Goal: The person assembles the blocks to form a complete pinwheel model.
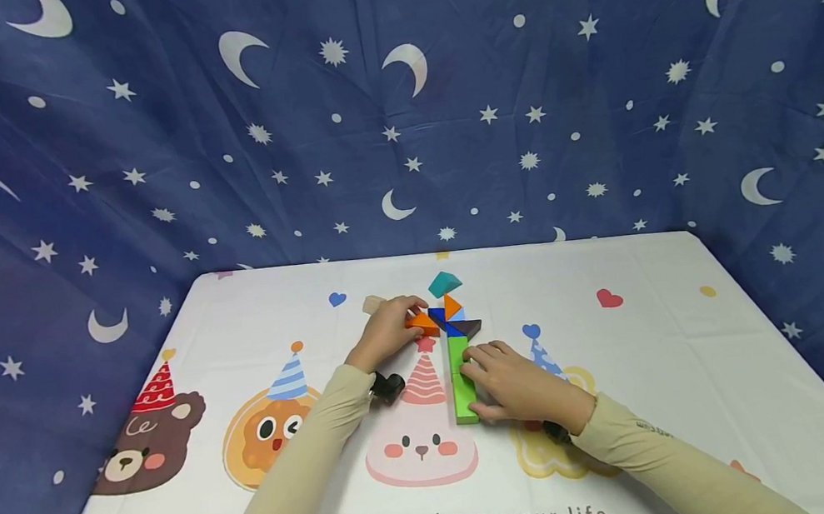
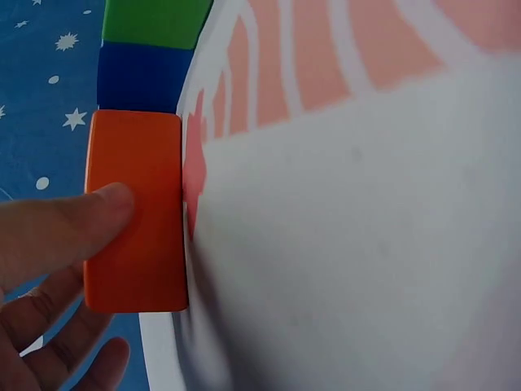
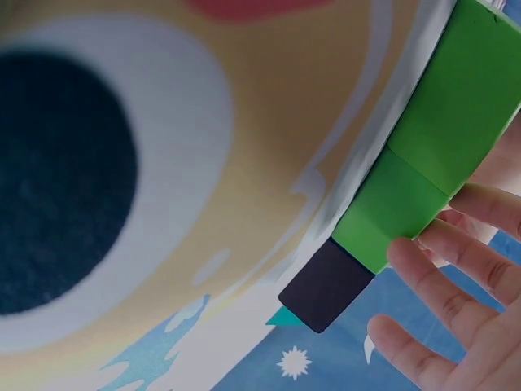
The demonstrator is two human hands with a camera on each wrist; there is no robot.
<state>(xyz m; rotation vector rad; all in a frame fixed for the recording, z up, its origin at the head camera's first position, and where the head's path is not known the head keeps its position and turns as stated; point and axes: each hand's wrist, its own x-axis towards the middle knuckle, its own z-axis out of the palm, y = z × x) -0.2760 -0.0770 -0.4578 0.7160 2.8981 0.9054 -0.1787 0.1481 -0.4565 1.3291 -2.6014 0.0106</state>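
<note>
In the head view my left hand [image 1: 388, 328] pinches an orange block [image 1: 425, 325], thumb on its near side. The left wrist view shows the thumb flat on the block's orange face [image 2: 138, 236], with fingers behind it. That block stands against a blue one [image 2: 140, 77]. My right hand [image 1: 523, 381] rests beside two green blocks [image 1: 464, 398] laid end to end, fingertips at their edge and on top. Above the green blocks, several triangular blocks fan out: a small orange triangle [image 1: 451, 306], a dark purple one [image 1: 466, 328], and blue ones.
A teal block [image 1: 445, 284] lies behind the fan. A pale wooden block [image 1: 372, 304] sits just beyond my left hand. The white tablecloth [image 1: 654, 332] carries printed cartoon figures and words. A blue curtain [image 1: 342, 164] with moons and stars hangs at the back.
</note>
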